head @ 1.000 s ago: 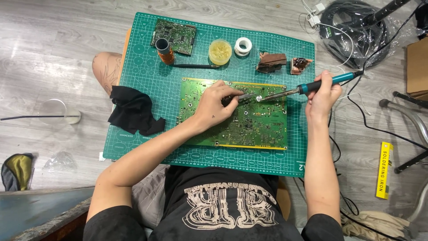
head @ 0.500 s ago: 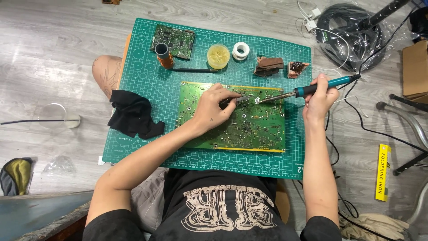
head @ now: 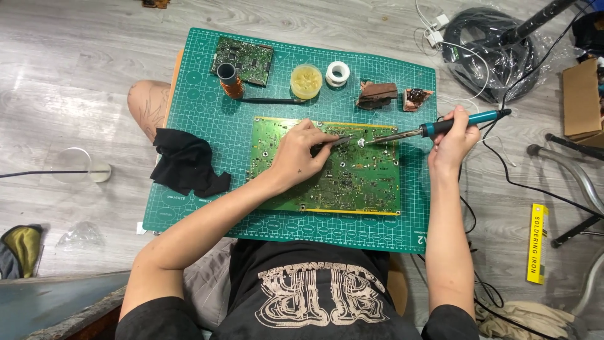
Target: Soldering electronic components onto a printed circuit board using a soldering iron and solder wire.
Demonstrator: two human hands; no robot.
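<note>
1. A circuit board (head: pixel 352 182) lies on the mat (head: pixel 189 208).
2. Behind it stand a jar (head: pixel 306 80) and a tape roll (head: pixel 338 73).
3. A cloth (head: pixel 185 165) lies left of the board.
4. A smaller board (head: pixel 251 60) lies at the mat's far left corner.

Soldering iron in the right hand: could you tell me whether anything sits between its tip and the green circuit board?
Nothing visible does. The soldering iron, held in the right hand, has its tip at the large circuit board, meeting the tweezers pinched by the left hand. The board around that spot is bare.
</note>
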